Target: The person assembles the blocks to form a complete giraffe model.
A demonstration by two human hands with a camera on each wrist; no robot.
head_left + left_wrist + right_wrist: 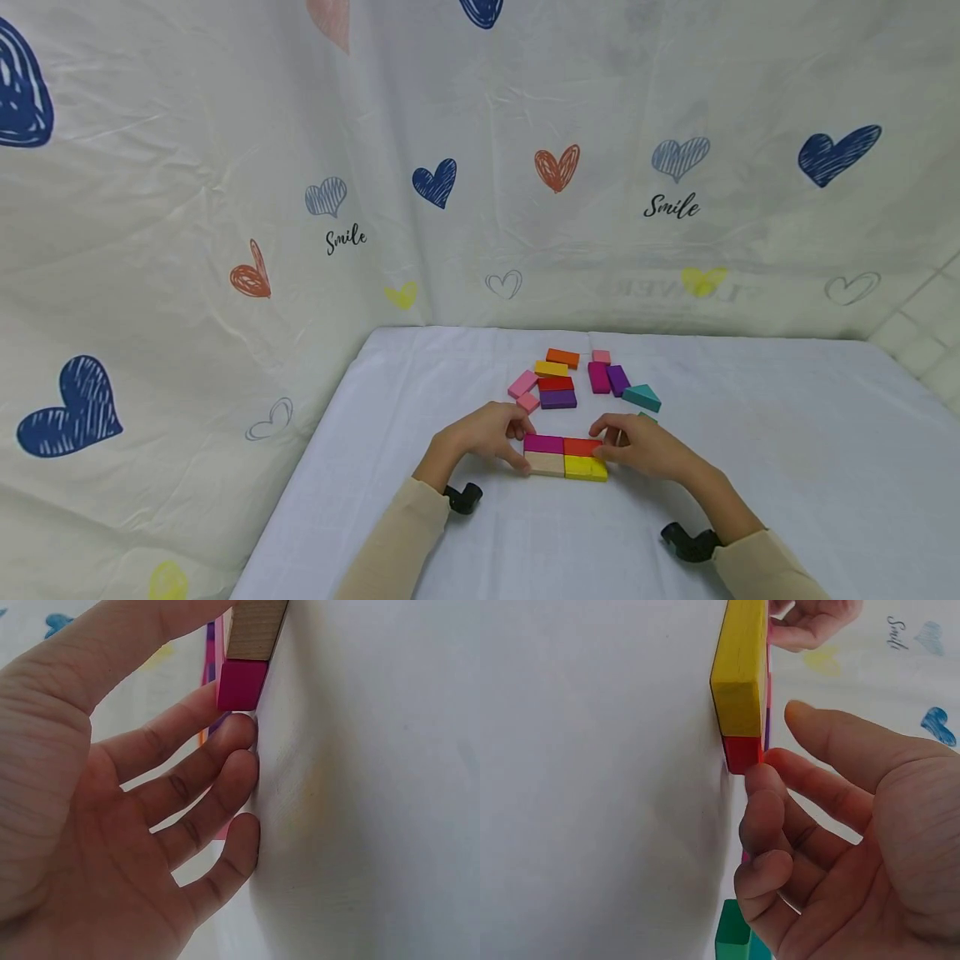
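Four flat blocks form a two-by-two rectangle: a magenta block [543, 444] and a red block [581, 447] at the back, a plain wood block [545, 464] and a yellow block [586, 468] in front. At the left end, my left hand [491, 433] spans the magenta and wood blocks, thumb by the wood one and index fingertip by the magenta one. Its other fingers fan out along the cloth in the left wrist view. My right hand [645, 443] has fingertips [763, 774] at the red block's end, while its thumb stands apart from the blocks.
Beyond the hands lie loose blocks, among them orange [562, 358], purple [558, 400], pink [522, 383] and teal [642, 397] ones. A green block [733, 930] is close behind my right hand. White cloth [825, 433] covers the table, with a heart-printed curtain [600, 250] behind.
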